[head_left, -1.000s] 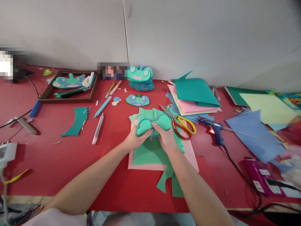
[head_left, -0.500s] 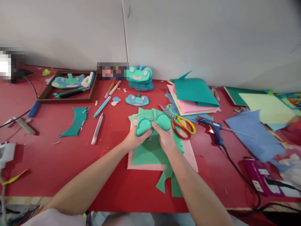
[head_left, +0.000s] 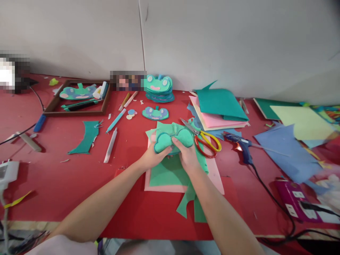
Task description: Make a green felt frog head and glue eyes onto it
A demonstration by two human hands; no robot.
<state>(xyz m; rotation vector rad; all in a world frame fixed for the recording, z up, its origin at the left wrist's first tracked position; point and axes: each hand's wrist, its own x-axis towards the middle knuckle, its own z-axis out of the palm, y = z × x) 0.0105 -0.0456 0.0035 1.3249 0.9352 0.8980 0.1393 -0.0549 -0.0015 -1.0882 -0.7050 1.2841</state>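
Between my two hands is a green felt frog-head cutout with a darker teal edge, raised a little over the sheets. My left hand pinches its lower left side, thumb on top. At the lower right, my right hand grips it, the thumb pressing near the middle; the other fingers are hidden beneath. Under the hands lie a green felt sheet and a pink felt sheet. Scissors with red and yellow handles rest open-bladed just right of the cutout.
A glue gun lies to the right, its cord running toward a purple power strip. Behind are folded teal felt and stacked frog faces. Pens, such as a white one, and a brown tray are on the left.
The view has shifted very slightly. Both hands keep the same hold on the felt cutout.
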